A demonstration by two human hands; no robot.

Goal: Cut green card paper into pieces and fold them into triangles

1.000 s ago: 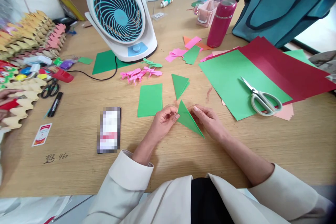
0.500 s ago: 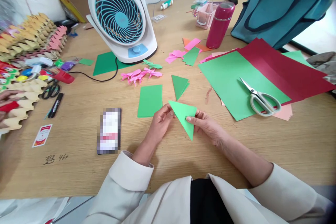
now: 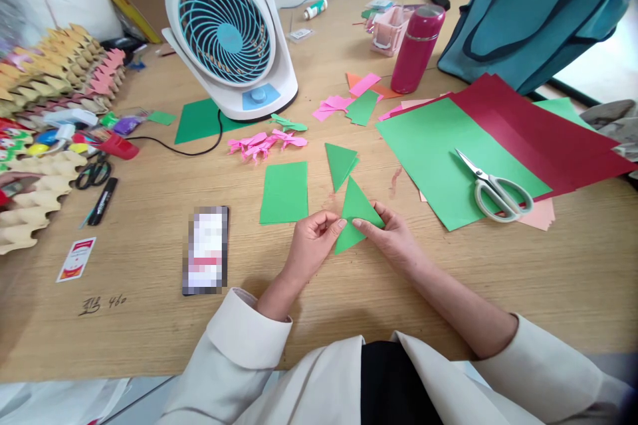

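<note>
A green paper triangle (image 3: 357, 204) is held between my two hands, its tip pointing away from me. My left hand (image 3: 318, 239) pinches its left edge between thumb and fingers. On the right side, my right hand (image 3: 393, 232) grips it with the thumb on top and the fingers behind. Just beyond lie folded green triangles (image 3: 340, 163), partly overlapping. To the left of them is a small stack of green paper rectangles (image 3: 284, 192). Pink paper cutouts (image 3: 264, 143) and green cutouts (image 3: 289, 123) lie farther back.
Scissors (image 3: 493, 192) rest on a large green sheet (image 3: 428, 146) over dark red sheets (image 3: 528, 126) at right. A phone (image 3: 205, 249) lies left of my hands. Behind stand a fan (image 3: 256, 96), a magenta bottle (image 3: 416, 50) and a teal bag (image 3: 528, 20). Another person's hand (image 3: 17, 182) shows at far left.
The paper triangle has turned in my hands, its point now facing away from me. My left hand has moved slightly right and nearer, now pinching the left edge.
</note>
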